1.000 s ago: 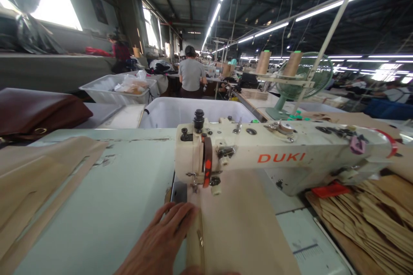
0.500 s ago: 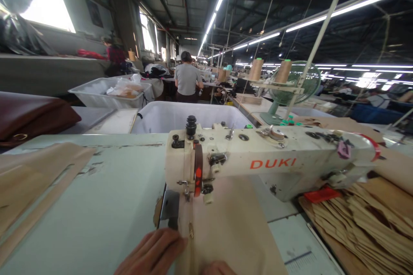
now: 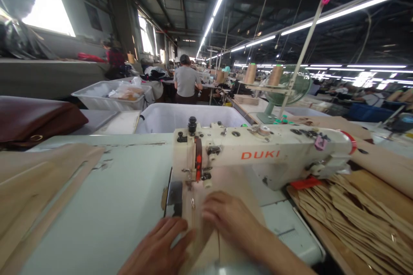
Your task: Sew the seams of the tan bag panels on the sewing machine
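Observation:
A cream DUKI sewing machine (image 3: 258, 154) stands on a pale green table (image 3: 106, 206). A beige fabric piece (image 3: 206, 240) with a zipper runs under its needle head toward me. My left hand (image 3: 158, 249) lies flat on the fabric's left edge, fingers stretched out beside the metal needle plate (image 3: 174, 197). My right hand (image 3: 229, 219) rests on top of the fabric just in front of the needle, fingers extended and pressing down. Neither hand grips anything.
Beige cut panels (image 3: 35, 184) lie at the left, with a brown leather bag (image 3: 35, 120) behind them. A stack of tan strips (image 3: 358, 210) sits at the right. White bins (image 3: 187, 116) stand behind the machine. Thread cones (image 3: 250, 73) and a green fan (image 3: 290, 86) rise beyond; a person in grey (image 3: 185, 81) stands far off.
My right hand has come up from the bottom edge onto the fabric in front of the needle. My left hand has slid back toward me along the fabric's left edge.

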The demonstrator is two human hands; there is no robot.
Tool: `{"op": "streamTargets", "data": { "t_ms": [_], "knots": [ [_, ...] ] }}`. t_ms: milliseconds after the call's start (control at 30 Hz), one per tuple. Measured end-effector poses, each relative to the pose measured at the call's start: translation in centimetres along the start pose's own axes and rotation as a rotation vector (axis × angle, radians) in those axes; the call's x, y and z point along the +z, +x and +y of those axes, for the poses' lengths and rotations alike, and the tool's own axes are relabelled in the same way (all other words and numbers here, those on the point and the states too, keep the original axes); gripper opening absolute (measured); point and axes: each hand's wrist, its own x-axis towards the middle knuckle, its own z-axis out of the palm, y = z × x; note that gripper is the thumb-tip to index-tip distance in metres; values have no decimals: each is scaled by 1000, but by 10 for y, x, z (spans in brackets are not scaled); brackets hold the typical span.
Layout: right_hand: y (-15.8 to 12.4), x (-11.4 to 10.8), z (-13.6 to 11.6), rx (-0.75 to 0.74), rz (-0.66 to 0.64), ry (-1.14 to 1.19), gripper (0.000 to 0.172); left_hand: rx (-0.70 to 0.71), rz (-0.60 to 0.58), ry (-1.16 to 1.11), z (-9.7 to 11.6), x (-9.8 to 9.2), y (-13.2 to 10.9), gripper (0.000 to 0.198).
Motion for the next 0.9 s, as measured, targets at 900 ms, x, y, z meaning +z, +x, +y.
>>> {"op": "streamTargets", "data": {
  "t_ms": [900],
  "knots": [
    [57, 33, -22, 497, -104, -151, 18, -198, -147, -129, 18, -5, -6, 42]
  ]
}}
